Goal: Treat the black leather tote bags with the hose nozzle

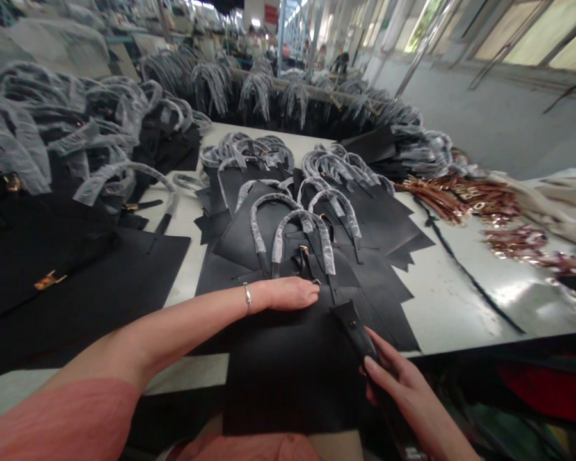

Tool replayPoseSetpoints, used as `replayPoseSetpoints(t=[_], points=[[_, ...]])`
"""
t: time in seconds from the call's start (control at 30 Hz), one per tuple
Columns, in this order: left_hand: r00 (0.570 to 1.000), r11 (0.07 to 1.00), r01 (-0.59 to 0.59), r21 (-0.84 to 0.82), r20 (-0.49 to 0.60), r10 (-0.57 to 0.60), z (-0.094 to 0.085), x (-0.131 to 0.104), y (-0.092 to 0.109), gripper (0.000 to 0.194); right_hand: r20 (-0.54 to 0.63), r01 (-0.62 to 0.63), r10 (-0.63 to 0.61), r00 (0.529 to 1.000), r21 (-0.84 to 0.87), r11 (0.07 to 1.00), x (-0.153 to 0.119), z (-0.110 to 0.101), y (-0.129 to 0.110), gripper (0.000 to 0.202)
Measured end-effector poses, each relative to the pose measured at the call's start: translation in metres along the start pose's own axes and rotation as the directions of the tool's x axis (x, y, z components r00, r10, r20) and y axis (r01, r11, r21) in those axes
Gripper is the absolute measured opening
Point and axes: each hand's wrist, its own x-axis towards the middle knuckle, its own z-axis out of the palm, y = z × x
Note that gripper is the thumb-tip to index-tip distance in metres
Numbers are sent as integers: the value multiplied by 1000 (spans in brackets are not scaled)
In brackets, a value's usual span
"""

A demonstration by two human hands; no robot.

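Left hand (288, 294) lying flat, fingers together, pressing the topmost flat black leather bag panel (288, 371); right hand (403, 384) pinching its narrow black leather strap (355, 330).

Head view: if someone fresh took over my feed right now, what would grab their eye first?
Most likely the fanned stack of black leather bag panels at the centre of the white table, their handles wrapped in grey film. The left hand lies flat on the top panel, while the right hand grips a black strap at the near edge. To the right lies a heap of brown straps with gold buckles.
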Motion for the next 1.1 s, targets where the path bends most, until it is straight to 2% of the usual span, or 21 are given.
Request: replayPoseSetpoints(t=[0.13,0.23,0.3,0.43,0.53,0.73,0.97,1.1], points=[[996,983,82,-163,42,-77,-11,-11,-3,13,14,6,-7,1000,14,1000,0,1,0,95],[979,939,200,-280,23,-202,-14,-22,-7,13,26,10,-11,1000,29,1000,2,2,2,93],[974,926,213,-313,-7,-226,-12,-26,-7,14,32,-4,3,999,36,999,3,4,1,94],[987,968,138,-210,-55,-153,-2,-24,-4,14,50,-4,3,999,27,1000,5,9,-5,95],[994,988,92,-127,-52,-99,2,-15,-8,11,57,-5,4,998,15,1000,6,12,-8,95],[997,970,-72,-231,-41,64,3,-4,-26,3,52,1,-2,999,24,1000,6,13,-5,89],[995,984,-22,-177,-96,5,8,-6,-22,9,49,-21,21,999,-1,1000,10,15,-9,96],[997,985,24,-171,-72,-37,7,-8,-18,12,62,-18,17,998,8,1000,12,16,-5,91]])
